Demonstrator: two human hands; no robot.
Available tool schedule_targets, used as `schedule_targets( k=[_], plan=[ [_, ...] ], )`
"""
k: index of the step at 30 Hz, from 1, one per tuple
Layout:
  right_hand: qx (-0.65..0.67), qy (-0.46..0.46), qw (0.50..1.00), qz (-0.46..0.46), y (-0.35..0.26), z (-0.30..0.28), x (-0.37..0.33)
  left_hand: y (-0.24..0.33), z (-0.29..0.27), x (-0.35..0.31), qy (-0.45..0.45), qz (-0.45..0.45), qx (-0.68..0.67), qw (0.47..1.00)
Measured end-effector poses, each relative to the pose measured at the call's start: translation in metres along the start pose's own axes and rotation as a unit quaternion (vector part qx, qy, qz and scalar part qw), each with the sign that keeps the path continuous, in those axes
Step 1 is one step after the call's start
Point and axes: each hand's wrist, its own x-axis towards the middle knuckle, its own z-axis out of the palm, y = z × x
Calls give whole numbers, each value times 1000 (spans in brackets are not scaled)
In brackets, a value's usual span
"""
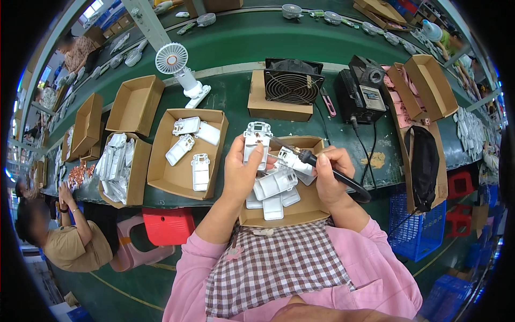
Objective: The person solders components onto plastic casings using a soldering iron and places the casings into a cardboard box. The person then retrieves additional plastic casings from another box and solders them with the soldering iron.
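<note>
My left hand (240, 170) is closed on a white plastic housing (258, 131), held up with its inner side showing. In my right hand (333, 178) is a soldering iron (343, 178) with a black handle, its thin metal tip slanting to the housing's right edge; whether it touches, I cannot tell. Below both hands a cardboard tray (314, 213) holds several white housings (275, 184), partly hidden by my fingers. Just left of my left hand, another cardboard tray (161, 170) contains several more white housings (200, 172).
A black soldering station (360, 88) and a pink-handled cutter (328, 102) lie beyond my right hand. A black fan (293, 86) rests on a cardboard box (268, 110). A white handheld fan (179, 70) stands at the back left. A co-worker (75, 236) sits at left.
</note>
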Motion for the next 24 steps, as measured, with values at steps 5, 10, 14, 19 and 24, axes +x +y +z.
schedule_targets(
  k=[5, 10, 14, 19, 24],
  plan=[
    [-33, -10, 999, 7, 1, 0, -1, -3, 3, 0, 42, 17, 21, 999],
    [-37, -12, 999, 5, 2, -1, -1, -3, 3, -1, 43, 22, 35, 998],
    [-24, -6, 1000, -15, 1, 0, -2, -4, 2, -2, 45, 23, 36, 998],
    [-16, 23, 999, -42, 4, -1, -2, -1, -2, 1, 62, 27, 53, 996],
    [-1, 25, 999, -35, -1, -3, 0, 40, -4, 34, 152, 82, 237, 956]
  ],
)
